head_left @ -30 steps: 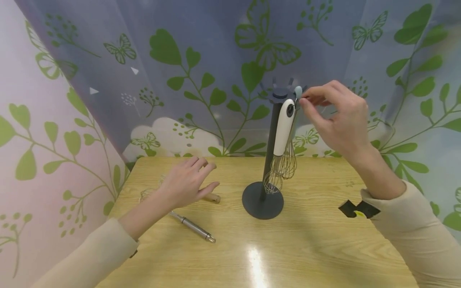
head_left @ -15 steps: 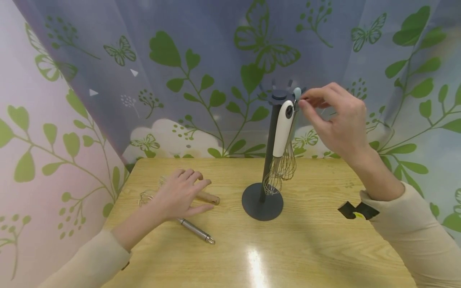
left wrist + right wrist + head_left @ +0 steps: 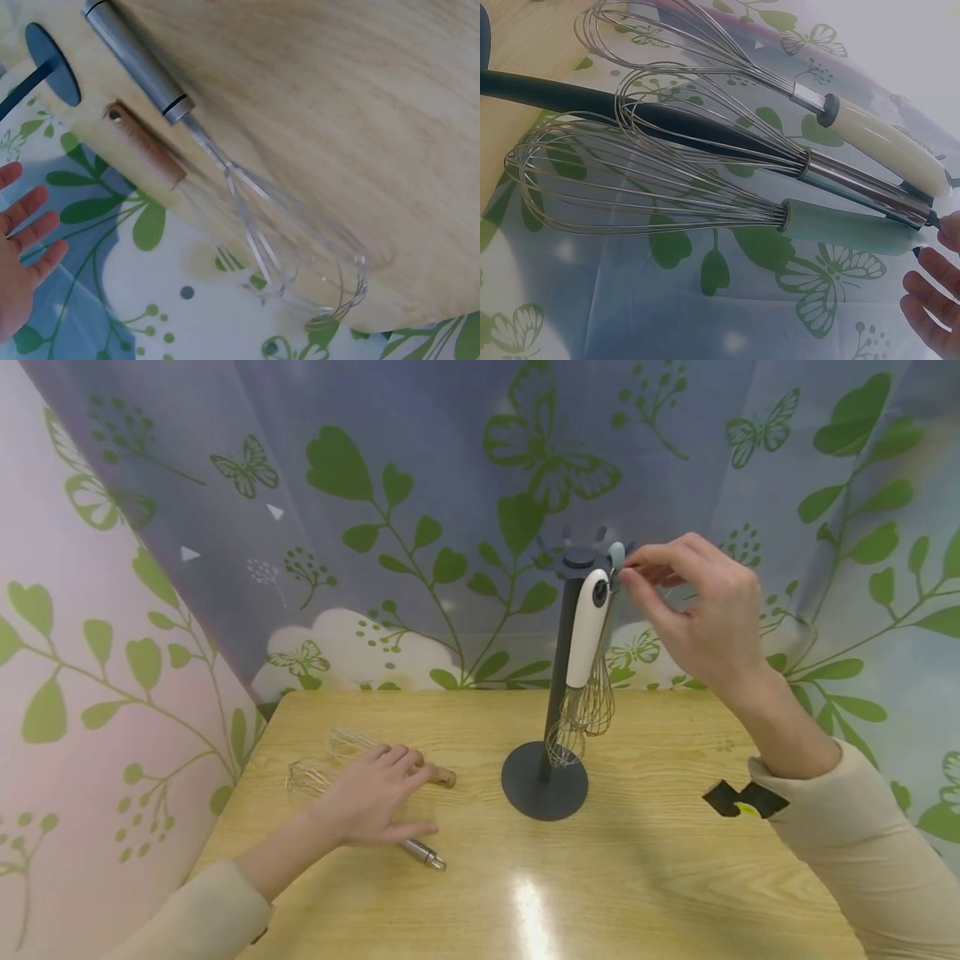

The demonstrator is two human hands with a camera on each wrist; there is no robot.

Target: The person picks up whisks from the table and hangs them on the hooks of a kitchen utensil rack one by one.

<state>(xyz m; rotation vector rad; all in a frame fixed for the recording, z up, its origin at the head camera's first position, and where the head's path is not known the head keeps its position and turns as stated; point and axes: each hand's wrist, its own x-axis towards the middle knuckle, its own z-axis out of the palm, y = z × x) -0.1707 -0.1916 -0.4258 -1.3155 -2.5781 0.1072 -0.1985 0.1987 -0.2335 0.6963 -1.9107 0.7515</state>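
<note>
My right hand [image 3: 705, 602] is raised beside the top of a dark whisk stand [image 3: 528, 785]. Its thumb and forefinger pinch the end of a metal-handled whisk [image 3: 866, 186] at the hooks. On either side hang a white-handled whisk [image 3: 587, 635] and a mint-handled whisk [image 3: 847, 227]. Lower at the left, my left hand [image 3: 367, 797] hovers above two whisks, its fingers spread loosely and holding nothing. One is a wooden-handled whisk [image 3: 146, 146], the other a steel-handled whisk [image 3: 139, 64]; the hand partly covers both in the head view.
Everything stands on a pale wooden table [image 3: 637, 860]. Behind it hangs a blue-grey curtain [image 3: 420, 460] with green leaves and butterflies, close to the stand. Further hooks [image 3: 581, 537] stick up around the stand's top.
My left hand has moved back toward me and slightly left, uncovering more of the wire loops while covering more of the steel handle. My right hand keeps nearly the same place at the hook.
</note>
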